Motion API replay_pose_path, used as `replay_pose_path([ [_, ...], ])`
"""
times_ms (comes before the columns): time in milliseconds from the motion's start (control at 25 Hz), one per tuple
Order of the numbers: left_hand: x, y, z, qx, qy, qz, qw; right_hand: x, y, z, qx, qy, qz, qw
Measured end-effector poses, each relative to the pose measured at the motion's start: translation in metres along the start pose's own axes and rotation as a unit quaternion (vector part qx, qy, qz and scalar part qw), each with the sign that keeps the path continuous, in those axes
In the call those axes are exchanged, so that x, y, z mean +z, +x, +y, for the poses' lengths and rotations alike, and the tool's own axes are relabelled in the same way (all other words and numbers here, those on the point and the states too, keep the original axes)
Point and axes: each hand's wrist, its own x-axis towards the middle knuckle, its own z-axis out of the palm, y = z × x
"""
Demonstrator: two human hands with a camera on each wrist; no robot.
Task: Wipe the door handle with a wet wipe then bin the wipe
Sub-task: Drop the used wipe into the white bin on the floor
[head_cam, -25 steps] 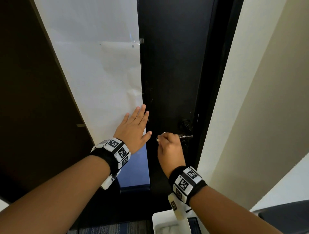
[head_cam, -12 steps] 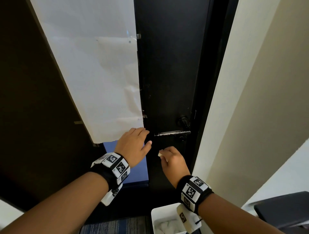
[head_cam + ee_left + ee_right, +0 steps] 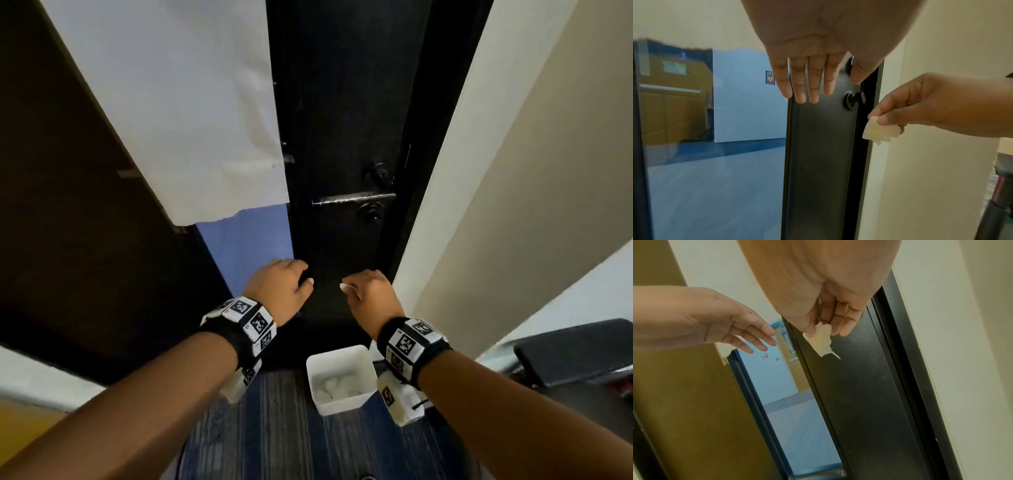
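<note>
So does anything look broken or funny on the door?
Yes: the big white paper sheet taped over the door's glass pane has a ragged, torn bottom edge, leaving blue glass uncovered beneath. The silver door handle looks fine.

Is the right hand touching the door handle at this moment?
No. In the head view the right hand hangs well below the door handle, apart from it, pinching the wet wipe in its fingers.

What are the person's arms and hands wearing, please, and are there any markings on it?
Both forearms are bare, with no sleeves. The left hand and right hand wear no gloves. Each wrist carries a black band: the left band and right band hold white blocks printed with black square tags, and a white block hangs under each.
</note>
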Motion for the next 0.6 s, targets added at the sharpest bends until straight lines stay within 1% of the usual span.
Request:
replay_pose_path([
  [120, 0.045, -0.006, -0.006, -0.023, -0.003, -0.036, 0.999, 0.023, -0.014, 0.016, 0.026, 0.008, -0.046, 0.999],
  [240, 0.101, -0.012, -0.021, -0.037, 0.004, -0.058, 0.998, 0.060, -0.030, 0.041, 0.067, 0.020, -0.079, 0.994],
  [360, 0.162, -0.013, -0.041, -0.051, 0.006, -0.107, 0.993, 0.103, -0.045, 0.074, 0.109, 0.011, -0.116, 0.987],
  [480, 0.228, -0.012, -0.062, -0.072, 0.006, -0.147, 0.986, 0.153, -0.054, 0.109, 0.106, -0.010, -0.164, 0.981],
  [600, 0.293, -0.005, -0.080, -0.084, -0.002, -0.155, 0.984, 0.204, -0.060, 0.145, 0.111, -0.032, -0.204, 0.972],
])
